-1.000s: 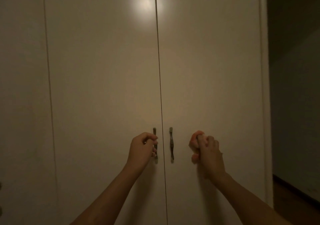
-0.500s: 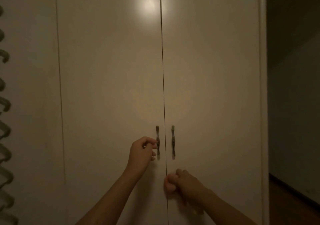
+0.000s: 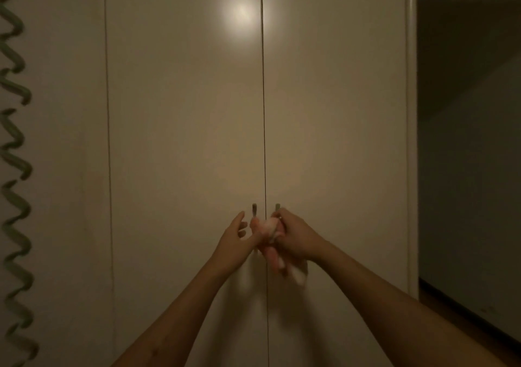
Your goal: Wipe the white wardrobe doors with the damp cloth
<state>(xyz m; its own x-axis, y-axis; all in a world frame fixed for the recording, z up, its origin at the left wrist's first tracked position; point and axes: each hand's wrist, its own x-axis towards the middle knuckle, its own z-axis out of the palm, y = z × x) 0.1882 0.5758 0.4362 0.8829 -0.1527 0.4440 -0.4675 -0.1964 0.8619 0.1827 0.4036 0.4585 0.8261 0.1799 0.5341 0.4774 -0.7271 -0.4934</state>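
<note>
Two tall white wardrobe doors, the left door and the right door, meet at a dark seam in the middle. Only the tops of the left handle and the right handle show, one on either side of the seam. My right hand is closed on a bunched pinkish-white cloth, held over the handles at the seam. A blurred end of the cloth hangs below the hand. My left hand hovers beside the left handle with its fingers spread, close to the cloth.
A green wavy ornament runs down the far-left panel. A lamp's reflection glares high on the left door. Past the wardrobe's right edge are a dark wall and a strip of wooden floor.
My right hand has risen with the cloth from below the handles to handle height at the seam. My left hand has let go of the left handle and spread its fingers.
</note>
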